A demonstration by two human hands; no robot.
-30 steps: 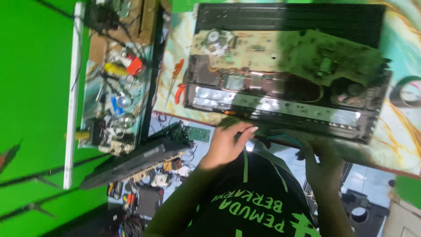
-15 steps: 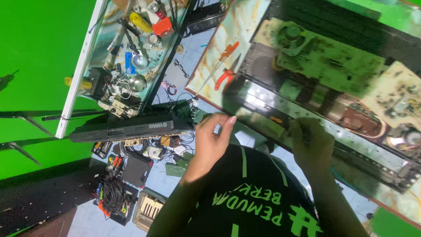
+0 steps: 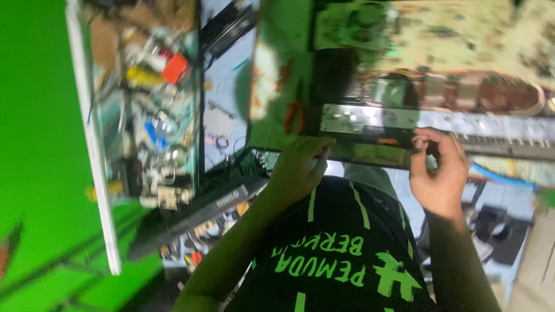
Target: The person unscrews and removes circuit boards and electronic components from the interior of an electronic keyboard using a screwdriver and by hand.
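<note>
Two hands grip the near edge of an opened laptop chassis (image 3: 439, 130) on the workbench: left hand (image 3: 298, 167) and right hand (image 3: 439, 173), fingers curled onto the rim. Steady, even support best avoids flexing the exposed green circuit board (image 3: 462, 34).

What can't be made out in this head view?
- Left hand: motion blur hides whether it grips anything at the opened laptop's front edge.
- Right hand: fingers curl at that edge; contact is blurred.
- Circuit board: cut off by the top edge.
- Tray parts: too blurred to identify.
</note>
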